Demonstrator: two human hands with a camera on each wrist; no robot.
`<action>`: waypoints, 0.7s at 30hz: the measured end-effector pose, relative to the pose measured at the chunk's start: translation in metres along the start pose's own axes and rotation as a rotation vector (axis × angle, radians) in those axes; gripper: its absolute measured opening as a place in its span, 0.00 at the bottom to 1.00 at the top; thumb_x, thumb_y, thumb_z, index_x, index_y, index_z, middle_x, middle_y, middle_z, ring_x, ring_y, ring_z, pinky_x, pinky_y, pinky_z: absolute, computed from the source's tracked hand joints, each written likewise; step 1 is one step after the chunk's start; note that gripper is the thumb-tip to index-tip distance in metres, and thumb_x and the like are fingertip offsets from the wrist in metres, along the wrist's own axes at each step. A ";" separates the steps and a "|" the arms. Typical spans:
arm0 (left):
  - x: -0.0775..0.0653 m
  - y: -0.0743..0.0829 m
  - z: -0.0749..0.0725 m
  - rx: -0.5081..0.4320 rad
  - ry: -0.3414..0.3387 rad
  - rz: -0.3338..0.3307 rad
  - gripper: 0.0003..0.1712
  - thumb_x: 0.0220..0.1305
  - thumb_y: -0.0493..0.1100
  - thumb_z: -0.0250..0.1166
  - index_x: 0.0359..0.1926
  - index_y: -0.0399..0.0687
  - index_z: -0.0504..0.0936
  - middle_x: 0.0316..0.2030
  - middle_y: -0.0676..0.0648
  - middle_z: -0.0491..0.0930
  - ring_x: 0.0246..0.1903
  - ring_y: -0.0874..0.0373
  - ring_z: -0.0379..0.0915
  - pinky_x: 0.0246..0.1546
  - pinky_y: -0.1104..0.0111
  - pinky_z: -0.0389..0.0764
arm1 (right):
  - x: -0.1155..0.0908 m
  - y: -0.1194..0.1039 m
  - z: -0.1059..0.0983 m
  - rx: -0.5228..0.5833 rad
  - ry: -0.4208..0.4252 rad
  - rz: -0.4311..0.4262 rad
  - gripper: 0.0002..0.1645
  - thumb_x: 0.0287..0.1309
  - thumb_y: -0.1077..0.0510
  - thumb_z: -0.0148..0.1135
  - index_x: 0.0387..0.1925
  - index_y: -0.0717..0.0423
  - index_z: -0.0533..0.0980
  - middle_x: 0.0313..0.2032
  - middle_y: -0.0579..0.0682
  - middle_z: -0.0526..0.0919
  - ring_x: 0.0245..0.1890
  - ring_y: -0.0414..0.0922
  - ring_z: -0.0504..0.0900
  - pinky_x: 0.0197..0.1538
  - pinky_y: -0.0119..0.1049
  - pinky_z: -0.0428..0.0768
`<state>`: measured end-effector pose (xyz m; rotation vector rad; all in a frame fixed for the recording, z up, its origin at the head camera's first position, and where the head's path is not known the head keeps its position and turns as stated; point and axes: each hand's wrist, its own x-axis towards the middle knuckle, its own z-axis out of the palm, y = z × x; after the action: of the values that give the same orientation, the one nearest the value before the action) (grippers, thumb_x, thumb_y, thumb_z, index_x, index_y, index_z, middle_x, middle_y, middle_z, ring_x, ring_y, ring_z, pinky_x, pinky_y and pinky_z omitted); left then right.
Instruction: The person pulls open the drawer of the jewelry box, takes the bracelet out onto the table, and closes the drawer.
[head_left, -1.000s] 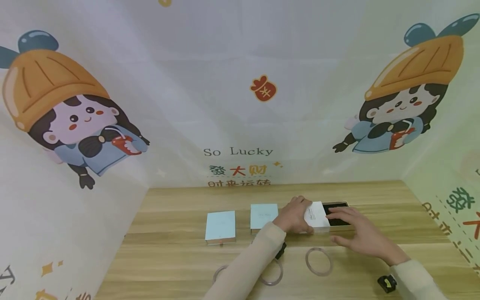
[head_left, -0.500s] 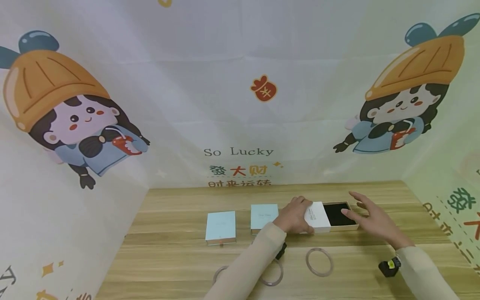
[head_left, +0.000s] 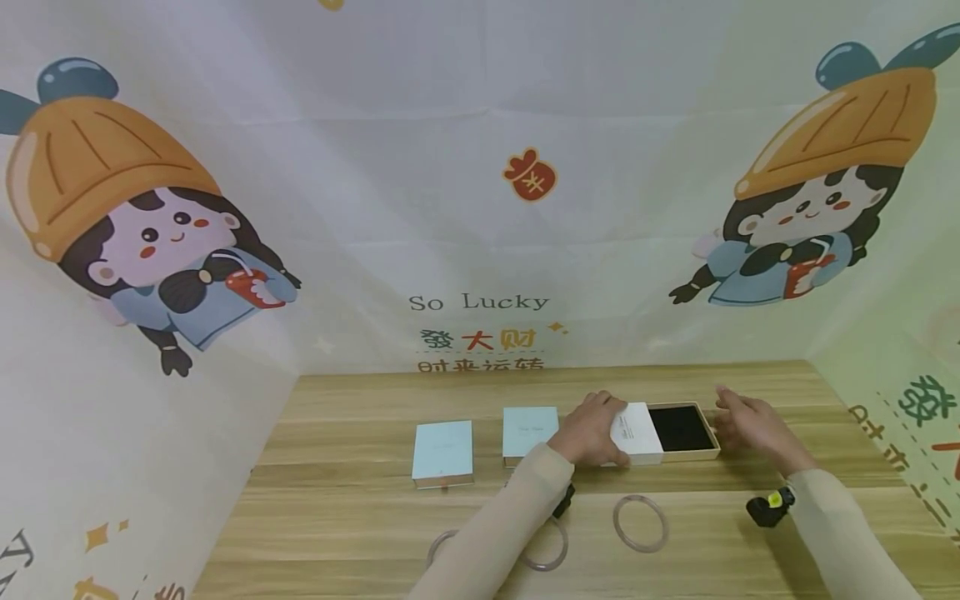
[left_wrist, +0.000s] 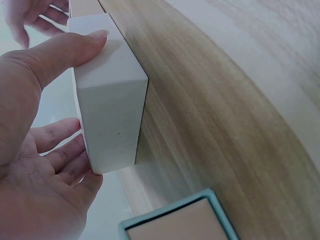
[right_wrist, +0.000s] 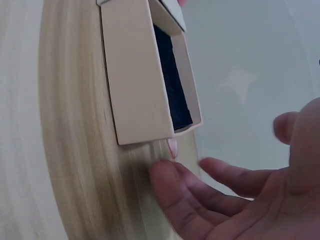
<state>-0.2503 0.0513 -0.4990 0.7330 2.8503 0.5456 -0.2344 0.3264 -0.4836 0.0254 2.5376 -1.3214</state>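
Note:
My left hand (head_left: pixel 595 429) grips the white sleeve (head_left: pixel 637 433) of a drawer-style gift box, thumb on the near side and fingers round the far side. From the sleeve's right end the cream drawer (right_wrist: pixel 137 75) stands pulled part way out, with a black lining (head_left: pixel 682 427) inside. At the drawer's end sticks out a small ribbon tab (right_wrist: pixel 172 148). My right hand (head_left: pixel 757 429) is just beside that end, its fingers loosely bent and fingertips close below the tab, holding nothing.
Two light blue boxes, one (head_left: pixel 442 450) farther left and one (head_left: pixel 529 432) beside my left hand, lie on the wooden table (head_left: pixel 337 500). Nearer me are a whole bangle (head_left: pixel 640 498) and two others, partly hidden by my left sleeve (head_left: pixel 491 525). A printed cloth backdrop (head_left: pixel 480 208) surrounds the table.
The drawer has slid slightly farther right out of the sleeve. My right hand has gone from over the lining to the drawer's right end. My left hand has stayed on the sleeve.

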 end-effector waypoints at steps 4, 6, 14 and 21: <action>-0.001 0.001 -0.001 0.002 0.001 -0.001 0.52 0.48 0.54 0.83 0.73 0.53 0.70 0.64 0.55 0.73 0.60 0.63 0.67 0.58 0.75 0.73 | 0.007 0.003 -0.002 0.002 -0.039 0.037 0.50 0.81 0.37 0.26 0.68 0.84 0.59 0.60 0.79 0.75 0.44 0.54 0.89 0.45 0.43 0.88; -0.001 0.000 0.000 0.002 0.003 -0.003 0.52 0.47 0.54 0.84 0.73 0.53 0.71 0.64 0.55 0.73 0.60 0.63 0.67 0.58 0.75 0.73 | 0.010 0.004 -0.001 -0.011 -0.053 0.041 0.44 0.82 0.42 0.30 0.66 0.84 0.63 0.55 0.77 0.80 0.41 0.48 0.88 0.43 0.42 0.88; 0.001 -0.001 0.003 -0.007 -0.001 -0.003 0.52 0.48 0.54 0.83 0.73 0.54 0.70 0.65 0.56 0.73 0.61 0.64 0.67 0.58 0.76 0.73 | 0.018 0.014 0.000 -0.089 -0.053 -0.017 0.26 0.76 0.61 0.43 0.58 0.83 0.72 0.38 0.61 0.87 0.33 0.41 0.84 0.36 0.37 0.87; 0.002 -0.001 0.002 -0.007 -0.001 -0.008 0.52 0.48 0.54 0.83 0.73 0.54 0.70 0.65 0.56 0.73 0.61 0.64 0.67 0.59 0.75 0.73 | 0.020 0.020 0.005 -0.140 0.022 -0.074 0.19 0.74 0.65 0.49 0.49 0.79 0.78 0.37 0.62 0.87 0.32 0.40 0.83 0.34 0.34 0.85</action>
<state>-0.2522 0.0518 -0.5019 0.7200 2.8476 0.5536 -0.2497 0.3319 -0.5079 -0.0839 2.6671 -1.1714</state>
